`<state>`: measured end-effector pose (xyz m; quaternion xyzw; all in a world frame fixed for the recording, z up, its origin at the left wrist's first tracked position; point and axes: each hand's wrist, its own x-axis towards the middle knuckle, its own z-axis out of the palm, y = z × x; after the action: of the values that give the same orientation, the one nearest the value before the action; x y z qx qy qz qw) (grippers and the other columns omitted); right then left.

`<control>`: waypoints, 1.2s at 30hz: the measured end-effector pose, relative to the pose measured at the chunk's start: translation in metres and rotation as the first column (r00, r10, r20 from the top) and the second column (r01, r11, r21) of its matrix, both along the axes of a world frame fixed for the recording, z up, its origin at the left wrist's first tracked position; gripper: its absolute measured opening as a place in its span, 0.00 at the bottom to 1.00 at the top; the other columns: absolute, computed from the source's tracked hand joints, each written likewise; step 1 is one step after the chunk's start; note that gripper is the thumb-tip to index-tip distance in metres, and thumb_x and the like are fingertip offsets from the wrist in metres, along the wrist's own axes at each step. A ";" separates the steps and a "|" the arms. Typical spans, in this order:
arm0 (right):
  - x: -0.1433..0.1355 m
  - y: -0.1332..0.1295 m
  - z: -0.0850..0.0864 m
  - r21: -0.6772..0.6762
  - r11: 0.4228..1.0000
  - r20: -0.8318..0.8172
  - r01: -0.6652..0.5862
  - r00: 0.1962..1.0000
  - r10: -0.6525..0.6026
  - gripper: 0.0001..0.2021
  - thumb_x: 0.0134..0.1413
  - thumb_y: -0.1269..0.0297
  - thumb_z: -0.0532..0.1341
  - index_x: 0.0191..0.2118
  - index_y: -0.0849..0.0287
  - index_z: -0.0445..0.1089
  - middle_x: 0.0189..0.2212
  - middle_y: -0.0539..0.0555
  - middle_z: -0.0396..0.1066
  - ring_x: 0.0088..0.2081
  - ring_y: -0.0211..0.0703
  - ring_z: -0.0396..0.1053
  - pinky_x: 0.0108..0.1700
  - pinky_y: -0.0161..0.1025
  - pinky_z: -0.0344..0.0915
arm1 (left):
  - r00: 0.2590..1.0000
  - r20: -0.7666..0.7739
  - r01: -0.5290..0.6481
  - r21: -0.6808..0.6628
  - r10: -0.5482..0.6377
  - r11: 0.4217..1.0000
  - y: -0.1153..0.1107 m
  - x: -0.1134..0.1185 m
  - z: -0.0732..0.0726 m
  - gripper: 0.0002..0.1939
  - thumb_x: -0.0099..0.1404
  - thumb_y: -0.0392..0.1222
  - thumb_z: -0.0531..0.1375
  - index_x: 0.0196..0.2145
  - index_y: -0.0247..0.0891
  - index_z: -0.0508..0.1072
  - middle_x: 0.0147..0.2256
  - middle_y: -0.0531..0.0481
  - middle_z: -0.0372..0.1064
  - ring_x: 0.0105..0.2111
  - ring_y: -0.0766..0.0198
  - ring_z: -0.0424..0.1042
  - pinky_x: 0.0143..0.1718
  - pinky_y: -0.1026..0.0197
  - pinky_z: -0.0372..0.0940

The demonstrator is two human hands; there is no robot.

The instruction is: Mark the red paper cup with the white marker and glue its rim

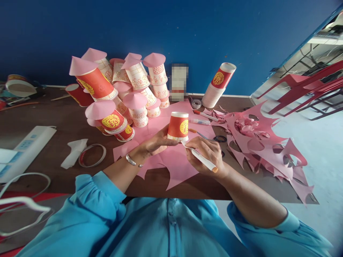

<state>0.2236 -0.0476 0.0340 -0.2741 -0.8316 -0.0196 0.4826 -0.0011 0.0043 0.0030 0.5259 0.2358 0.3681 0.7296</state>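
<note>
A red paper cup (pixel 174 126) with a gold emblem is in my left hand (pixel 158 141), its wider end down. Orange marks run along the white band at its lower edge. My right hand (pixel 207 153) grips a white marker (pixel 202 159) with an orange end cap, its tip side close to the cup's lower edge. Beneath both hands lie pink paper sheets (pixel 179 167). Scissors (pixel 219 138) with black handles rest just beyond my right hand, partly hidden by it.
Stacked cups with pink cone tops (pixel 135 101) stand at the left back. A cup stack (pixel 214 94) leans by the blue wall. Cut pink scraps (pixel 268 142) cover the right side. A tape roll (pixel 92 155) and a white power strip (pixel 26 151) lie left.
</note>
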 end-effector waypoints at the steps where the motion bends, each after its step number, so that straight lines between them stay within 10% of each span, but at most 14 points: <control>1: 0.000 0.000 0.000 0.004 1.000 -0.003 -0.002 1.000 0.002 0.06 0.73 0.72 0.63 0.47 0.51 0.71 0.33 0.49 0.82 0.28 0.40 0.80 0.33 0.36 0.75 | 1.000 0.000 0.001 0.002 -0.001 1.000 0.000 0.000 0.000 0.37 0.64 0.49 0.79 0.68 0.50 0.77 0.62 0.42 0.83 0.65 0.40 0.79 0.64 0.41 0.73; 36: -0.001 -0.002 0.004 -0.004 1.000 -0.002 0.019 1.000 -0.019 0.08 0.71 0.74 0.63 0.45 0.51 0.69 0.31 0.46 0.81 0.26 0.38 0.77 0.30 0.35 0.69 | 1.000 0.000 -0.001 0.019 0.001 1.000 -0.001 0.000 0.003 0.38 0.64 0.49 0.79 0.69 0.50 0.76 0.62 0.43 0.82 0.64 0.43 0.79 0.62 0.44 0.73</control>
<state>0.2229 -0.0494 0.0376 -0.2831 -0.8285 -0.0223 0.4826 -0.0009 0.0031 0.0063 0.5328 0.2325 0.3706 0.7243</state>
